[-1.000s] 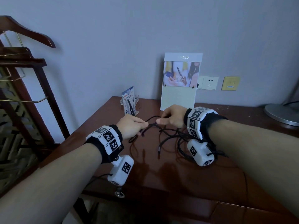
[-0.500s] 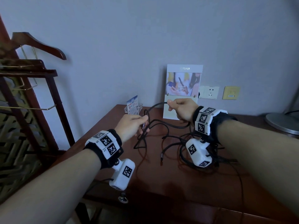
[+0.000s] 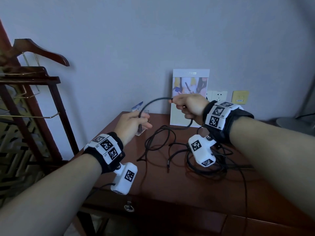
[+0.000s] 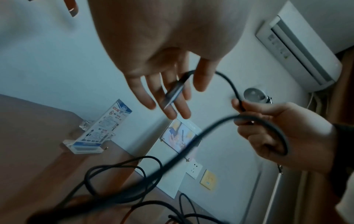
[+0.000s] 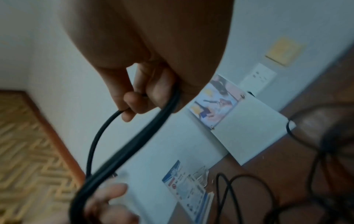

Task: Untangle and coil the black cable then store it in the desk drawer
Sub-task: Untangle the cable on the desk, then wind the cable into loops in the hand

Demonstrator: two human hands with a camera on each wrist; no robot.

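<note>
The black cable (image 3: pixel 153 101) arcs through the air between my two hands, above the brown desk (image 3: pixel 170 186). My left hand (image 3: pixel 132 123) holds its plug end. In the left wrist view the plug (image 4: pixel 173 94) lies across my nearly straight fingers, with the cord passing under the thumb. My right hand (image 3: pixel 187 104) is raised near the back wall and grips the cable (image 5: pixel 99 136) between thumb and forefinger. From there the cord drops to a loose tangle (image 3: pixel 163 143) on the desk. The drawer front with its ring pull (image 3: pixel 129 207) is closed.
A clear sign holder (image 3: pixel 139 108) and a tall photo board (image 3: pixel 189 99) stand at the desk's back edge. Wall sockets (image 3: pixel 219 97) are behind them. A lamp base (image 3: pixel 294 121) sits at the far right. A wooden valet stand (image 3: pixel 34 86) stands left of the desk.
Both hands have lifted off the desk. The right hand has moved up and to the right, drawing a length of cable into an arc between the hands.
</note>
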